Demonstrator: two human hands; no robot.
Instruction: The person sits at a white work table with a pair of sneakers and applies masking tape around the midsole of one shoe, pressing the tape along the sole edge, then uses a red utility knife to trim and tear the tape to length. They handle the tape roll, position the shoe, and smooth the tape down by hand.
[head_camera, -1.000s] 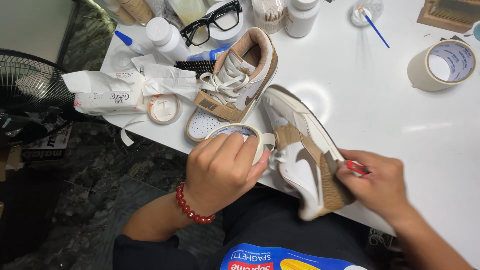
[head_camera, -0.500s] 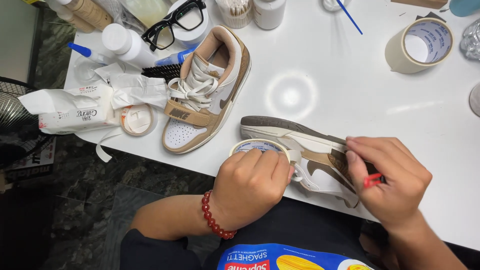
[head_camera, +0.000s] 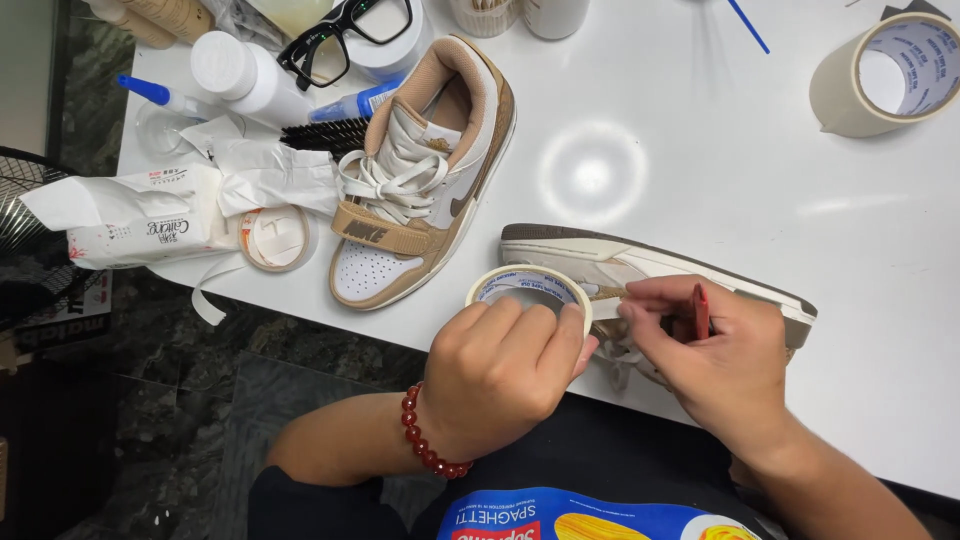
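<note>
Right at table edge (head_camera: 300, 300), hands on sneaker (head_camera: 640, 265), tape roll (head_camera: 528, 285).

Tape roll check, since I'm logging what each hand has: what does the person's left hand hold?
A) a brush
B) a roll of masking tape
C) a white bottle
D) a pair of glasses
B: the left hand grips a roll of masking tape against the shoe lying on its side; the brush, glasses and white bottle sit untouched on the table.
</note>
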